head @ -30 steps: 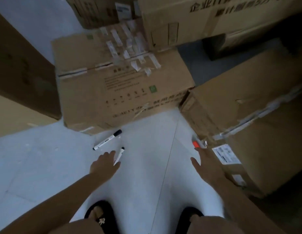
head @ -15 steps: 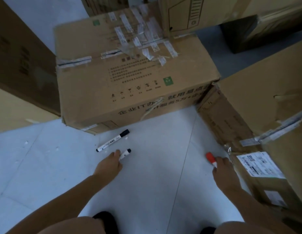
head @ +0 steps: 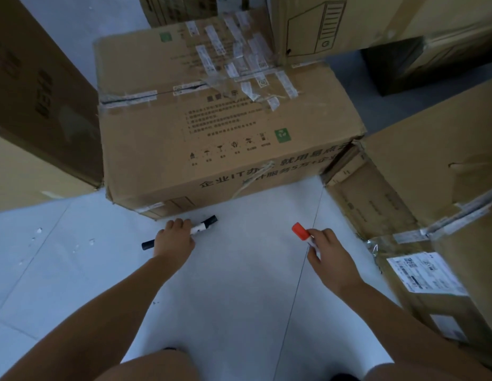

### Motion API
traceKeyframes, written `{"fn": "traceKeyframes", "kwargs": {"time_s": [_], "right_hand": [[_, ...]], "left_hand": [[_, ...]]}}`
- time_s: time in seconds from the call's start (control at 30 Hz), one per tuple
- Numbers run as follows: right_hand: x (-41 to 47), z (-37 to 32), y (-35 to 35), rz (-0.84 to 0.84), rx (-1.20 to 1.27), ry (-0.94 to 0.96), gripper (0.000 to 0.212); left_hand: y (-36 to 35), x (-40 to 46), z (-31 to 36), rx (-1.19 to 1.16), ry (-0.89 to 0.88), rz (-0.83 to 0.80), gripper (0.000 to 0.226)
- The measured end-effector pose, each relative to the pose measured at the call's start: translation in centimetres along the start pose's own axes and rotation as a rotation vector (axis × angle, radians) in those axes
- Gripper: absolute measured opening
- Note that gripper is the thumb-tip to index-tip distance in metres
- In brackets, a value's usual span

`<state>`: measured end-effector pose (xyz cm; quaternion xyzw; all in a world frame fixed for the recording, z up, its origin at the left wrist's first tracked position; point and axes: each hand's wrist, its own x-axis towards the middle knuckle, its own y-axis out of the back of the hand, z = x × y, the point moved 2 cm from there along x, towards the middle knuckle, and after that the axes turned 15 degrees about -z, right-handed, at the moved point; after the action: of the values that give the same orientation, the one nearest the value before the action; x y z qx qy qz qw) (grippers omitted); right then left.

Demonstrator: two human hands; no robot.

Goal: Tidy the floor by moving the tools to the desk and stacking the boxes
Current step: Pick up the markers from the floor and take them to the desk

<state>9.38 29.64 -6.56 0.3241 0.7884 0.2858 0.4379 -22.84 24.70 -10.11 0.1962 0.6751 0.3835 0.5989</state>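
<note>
Pale tiled floor (head: 239,284) hemmed by cardboard boxes (head: 212,127).

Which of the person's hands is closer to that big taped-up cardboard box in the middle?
The left. The left hand is on black markers on the floor just below the taped box's bottom front edge. The right hand, holding a red-capped marker, is farther out toward the right.

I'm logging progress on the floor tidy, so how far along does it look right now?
Early stage. Nothing looks finished: no desk is in view and the cardboard boxes sit unstacked on the floor. In hand: the left hand is on the black-capped markers, and the right hand holds a red-capped marker. Left: carry the markers to the desk, then stack the boxes.
</note>
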Motion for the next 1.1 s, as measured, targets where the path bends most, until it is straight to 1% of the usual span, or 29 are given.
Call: {"fn": "traceKeyframes", "kwargs": {"time_s": [0.1, 0.2, 0.37, 0.47, 0.53, 0.63, 0.7, 0.8, 0.87, 0.93, 1.03, 1.1], "right_hand": [[-1.3, -1.5, 1.7, 0.021, 0.063, -0.021, 0.033], [-4.8, -4.6, 6.5, 0.047, 0.149, -0.075, 0.034], [-13.0, -11.8, 18.5, 0.089, 0.204, -0.015, 0.033], [-19.1, -16.6, 26.0, 0.092, 0.218, 0.013, 0.033], [-23.6, -19.6, 30.7, 0.092, 0.236, 0.038, 0.032], [-31.0, -23.5, 37.0, 0.081, 0.271, 0.050, 0.031], [-35.8, -25.5, 40.7, 0.090, 0.318, 0.050, 0.029], [-42.4, -27.7, 44.4, 0.107, 0.405, 0.030, 0.022], [-46.2, -28.5, 45.5, 0.160, 0.449, 0.018, 0.025], [-49.5, -29.0, 45.8, 0.230, 0.462, 0.008, 0.030], [-53.4, -29.7, 44.6, 0.339, 0.489, -0.040, 0.036], [-55.5, -30.4, 43.1, 0.447, 0.542, -0.093, 0.040]], "left_hand": [[3.2, -2.9, 1.3, -0.141, -0.099, 0.003, 0.024], [9.5, -8.8, 3.2, -0.157, -0.204, -0.011, 0.019], [22.1, -20.6, 5.6, -0.274, -0.304, -0.021, 0.022], [30.0, -28.5, 7.0, -0.364, -0.368, -0.014, 0.013], [35.0, -34.2, 7.7, -0.426, -0.396, -0.022, 0.013], [41.5, -42.4, 8.3, -0.531, -0.411, -0.052, 0.009], [44.7, -47.2, 8.3, -0.580, -0.434, -0.063, 0.011], [47.5, -53.5, 8.6, -0.662, -0.460, -0.097, 0.015], [48.4, -56.8, 9.0, -0.728, -0.487, -0.102, 0.021], [48.6, -59.2, 9.5, -0.761, -0.522, -0.099, 0.025], [48.1, -61.3, 9.7, -0.726, -0.587, -0.114, 0.020], [47.8, -62.0, 9.7, -0.705, -0.651, -0.150, 0.019]]}}
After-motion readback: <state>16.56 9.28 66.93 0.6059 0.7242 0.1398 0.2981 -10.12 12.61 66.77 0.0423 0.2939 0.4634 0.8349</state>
